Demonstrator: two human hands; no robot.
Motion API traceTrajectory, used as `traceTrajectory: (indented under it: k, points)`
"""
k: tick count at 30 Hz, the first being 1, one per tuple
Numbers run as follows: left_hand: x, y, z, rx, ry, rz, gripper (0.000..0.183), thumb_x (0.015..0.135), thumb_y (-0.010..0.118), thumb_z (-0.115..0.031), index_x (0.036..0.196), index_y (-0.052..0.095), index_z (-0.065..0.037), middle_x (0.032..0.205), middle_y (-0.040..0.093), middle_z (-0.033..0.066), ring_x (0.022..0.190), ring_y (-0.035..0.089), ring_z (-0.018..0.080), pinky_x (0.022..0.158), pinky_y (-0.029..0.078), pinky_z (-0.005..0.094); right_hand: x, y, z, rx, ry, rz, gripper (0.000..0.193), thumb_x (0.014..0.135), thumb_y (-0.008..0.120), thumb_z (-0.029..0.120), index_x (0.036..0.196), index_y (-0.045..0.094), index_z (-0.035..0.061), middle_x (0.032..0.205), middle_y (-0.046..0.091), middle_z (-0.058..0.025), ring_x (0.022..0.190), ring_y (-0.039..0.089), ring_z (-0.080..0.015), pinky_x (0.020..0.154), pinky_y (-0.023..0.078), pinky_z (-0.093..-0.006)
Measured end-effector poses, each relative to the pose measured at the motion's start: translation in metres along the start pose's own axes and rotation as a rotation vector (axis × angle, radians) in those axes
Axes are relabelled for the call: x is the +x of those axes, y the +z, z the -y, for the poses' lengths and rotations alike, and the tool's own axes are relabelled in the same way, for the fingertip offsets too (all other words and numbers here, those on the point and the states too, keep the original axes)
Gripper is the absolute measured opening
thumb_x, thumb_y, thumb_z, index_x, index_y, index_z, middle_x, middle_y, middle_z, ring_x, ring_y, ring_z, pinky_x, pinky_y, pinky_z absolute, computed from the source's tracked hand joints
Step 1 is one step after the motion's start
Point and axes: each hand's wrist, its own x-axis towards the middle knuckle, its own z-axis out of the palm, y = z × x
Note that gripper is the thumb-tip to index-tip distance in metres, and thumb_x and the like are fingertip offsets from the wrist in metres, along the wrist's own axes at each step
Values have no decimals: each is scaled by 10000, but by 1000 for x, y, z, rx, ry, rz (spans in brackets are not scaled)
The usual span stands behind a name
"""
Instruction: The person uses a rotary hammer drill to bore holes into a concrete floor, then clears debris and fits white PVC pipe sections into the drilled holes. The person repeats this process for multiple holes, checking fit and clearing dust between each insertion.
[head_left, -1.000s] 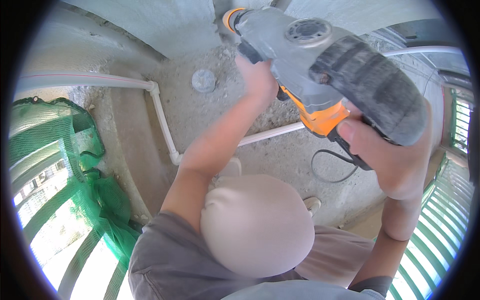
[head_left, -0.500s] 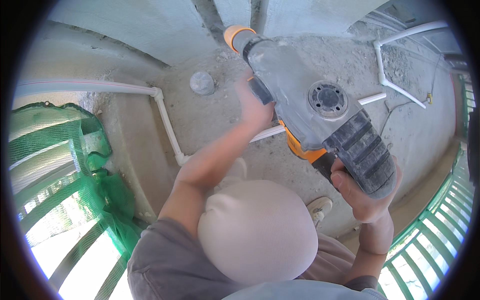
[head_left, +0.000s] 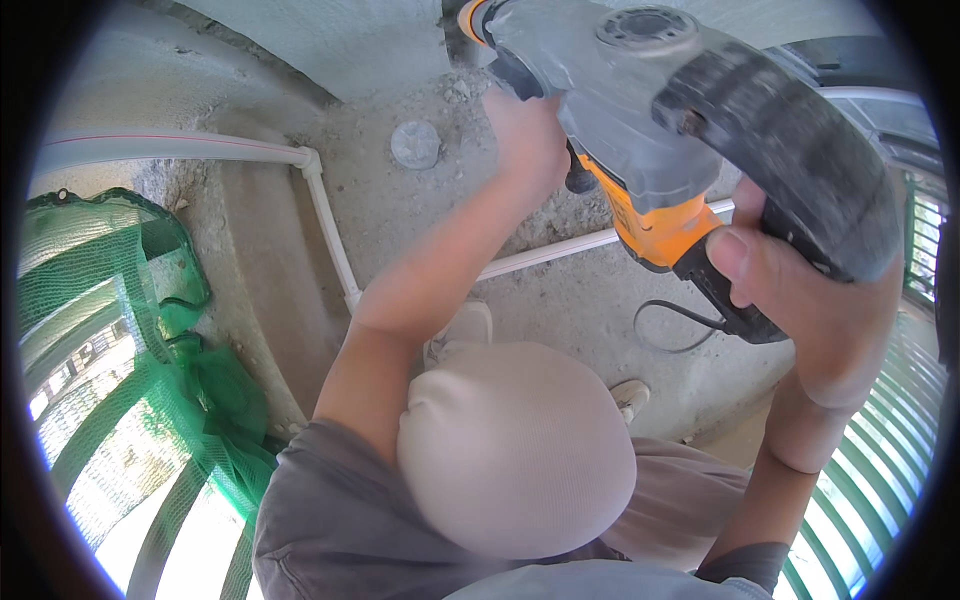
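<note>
A grey, dusty rotary hammer [head_left: 640,120] with an orange motor housing slants across the upper right. My left hand [head_left: 528,148] is closed round the side handle behind its orange-ringed nose. At the back, my right hand [head_left: 810,285] wraps the black rear grip, with the thumb on its near side. The nose points up toward a vertical groove [head_left: 462,45] between the pale wall panels. Whatever is fitted in the nose is cut off by the upper edge. Below the grip hangs a loop of dark cord [head_left: 685,325].
White plastic pipe [head_left: 180,146] runs along the left, bends down and crosses the dusty floor. A round pale cap [head_left: 415,145] stands on the floor. Green netting [head_left: 110,270] covers the left railing, and green bars [head_left: 870,470] curve along the right. A pale cloth bulge [head_left: 515,450] blocks the lower middle.
The hammer has moved up and right in the picture, its rear end rising and swinging right with my right hand. Both hands keep their hold. The cord loop now shows below the grip.
</note>
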Motion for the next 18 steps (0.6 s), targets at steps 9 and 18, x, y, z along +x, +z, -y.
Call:
traceTrajectory:
  k: [9, 18]
  points:
    - [21, -19, -6, 727, 302, 318, 461, 888, 653, 22, 1255, 376, 23, 1241, 556, 195, 1173, 580, 289, 965, 518, 457, 2, -8, 3, 214, -13, 76, 259, 800, 777, 34, 1046, 706, -6, 808, 638, -2, 625, 549, -56, 565, 436, -223]
    - [7, -75, 36, 322, 5, 104, 619, 844, 504, 191, 1385, 352, -71, 1343, 516, 189, 1263, 560, 317, 1062, 508, 483, -57, 42, -16, 303, 145, 56, 305, 867, 797, 39, 1142, 689, -41, 926, 756, -48, 854, 690, -93, 761, 550, -296]
